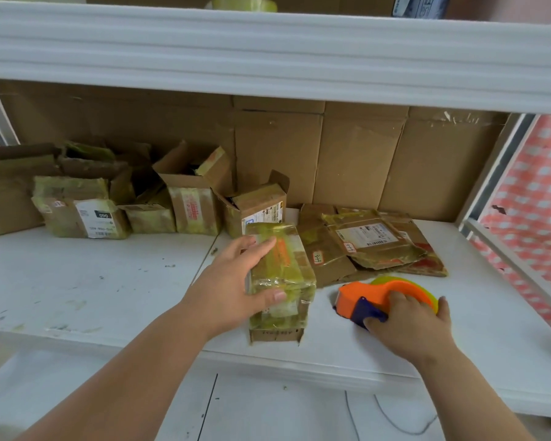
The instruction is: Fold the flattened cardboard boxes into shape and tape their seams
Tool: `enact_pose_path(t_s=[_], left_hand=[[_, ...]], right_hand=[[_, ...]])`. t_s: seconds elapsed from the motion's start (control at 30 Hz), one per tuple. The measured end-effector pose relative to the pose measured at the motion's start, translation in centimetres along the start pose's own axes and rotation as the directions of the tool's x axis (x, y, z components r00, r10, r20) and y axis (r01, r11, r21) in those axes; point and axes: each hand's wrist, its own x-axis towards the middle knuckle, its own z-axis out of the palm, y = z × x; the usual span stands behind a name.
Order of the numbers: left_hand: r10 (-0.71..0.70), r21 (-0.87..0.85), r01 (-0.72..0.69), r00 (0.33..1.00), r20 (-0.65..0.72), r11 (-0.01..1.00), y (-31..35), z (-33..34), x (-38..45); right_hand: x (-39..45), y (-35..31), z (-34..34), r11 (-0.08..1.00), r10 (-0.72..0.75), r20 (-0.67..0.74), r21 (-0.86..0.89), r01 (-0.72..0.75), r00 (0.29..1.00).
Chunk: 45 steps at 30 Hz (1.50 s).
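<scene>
A folded cardboard box (283, 275), wrapped in yellowish tape, stands near the front of the white shelf (93, 281). My left hand (236, 281) grips its left side, thumb on the front face, fingers over the top. My right hand (411, 323) grips an orange tape dispenser (363, 294) with a blue blade guard, resting on the shelf just right of the box. A pile of flattened cardboard boxes (369, 243) lies behind the dispenser.
Several shaped, taped boxes (191, 198) line the back left of the shelf against a cardboard backing (363, 160). An upper shelf beam (268, 55) hangs overhead with a tape roll (244, 3) on it. A red checked cloth (535, 218) is at right.
</scene>
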Motion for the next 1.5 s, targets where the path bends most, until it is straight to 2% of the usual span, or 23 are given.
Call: enact_pose_path(t_s=[0.1,0.23,0.33,0.4,0.53,0.6,0.7,0.8,0.9,1.0,1.13,1.3,1.43,1.5], left_hand=[[-0.008,0.049,0.008,1.000,-0.008,0.999,0.1,0.0,-0.2],[-0.018,0.116,0.019,1.000,-0.008,0.993,0.5,-0.1,-0.3],[-0.059,0.172,0.047,0.996,0.061,0.984,0.9,-0.7,-0.3],[-0.072,0.204,0.060,0.996,0.053,0.977,1.7,-1.1,-0.2],[-0.039,0.023,0.043,0.988,-0.149,0.999,4.0,-1.9,0.1],[-0.056,-0.093,0.040,0.983,-0.177,0.995,5.2,-2.2,0.3],[-0.081,-0.251,0.047,0.989,-0.125,0.967,6.7,-2.6,0.5],[-0.072,-0.376,0.066,0.997,-0.001,0.924,7.7,-2.8,0.7],[-0.049,-0.412,0.098,0.990,0.129,0.906,8.8,-2.7,1.0],[-0.042,-0.424,0.124,0.980,0.196,0.897,9.8,-2.4,1.3],[-0.040,-0.472,0.154,0.969,0.243,0.868,10.5,-2.3,1.6],[-0.056,-0.507,0.160,0.975,0.213,0.847,11.2,-2.1,1.8],[-0.089,-0.579,0.238,0.958,0.274,0.780,11.7,-2.2,1.8],[-0.087,-0.552,0.216,0.964,0.251,0.806,11.9,-2.0,1.9]], right_hand=[[-0.1,0.7,0.6,0.999,-0.019,-0.030,-0.036,0.018,0.999],[-0.6,1.1,0.5,0.995,-0.089,-0.103,0.034,0.093,0.991],[-1.2,1.3,-0.1,0.969,-0.124,-0.132,0.196,0.149,0.983],[-1.9,1.2,-1.0,0.912,-0.164,-0.165,0.349,0.213,0.973],[-3.5,1.1,-3.3,0.740,-0.216,-0.180,0.611,0.281,0.960],[-4.3,1.1,-4.3,0.688,-0.261,-0.173,0.657,0.308,0.950],[-5.2,1.1,-5.6,0.638,-0.314,-0.179,0.688,0.346,0.933],[-6.0,1.1,-6.7,0.584,-0.390,-0.184,0.709,0.397,0.902],[-6.1,1.2,-7.3,0.532,-0.423,-0.209,0.731,0.428,0.882],[-6.2,1.4,-7.9,0.486,-0.450,-0.237,0.743,0.459,0.861],[-6.2,1.5,-8.5,0.455,-0.488,-0.251,0.744,0.489,0.836],[-6.1,1.8,-8.9,0.437,-0.487,-0.237,0.767,0.469,0.841],[-6.0,2.0,-9.1,0.403,-0.501,-0.221,0.796,0.452,0.837],[-6.1,1.9,-9.6,0.360,-0.532,-0.215,0.818,0.449,0.819]])
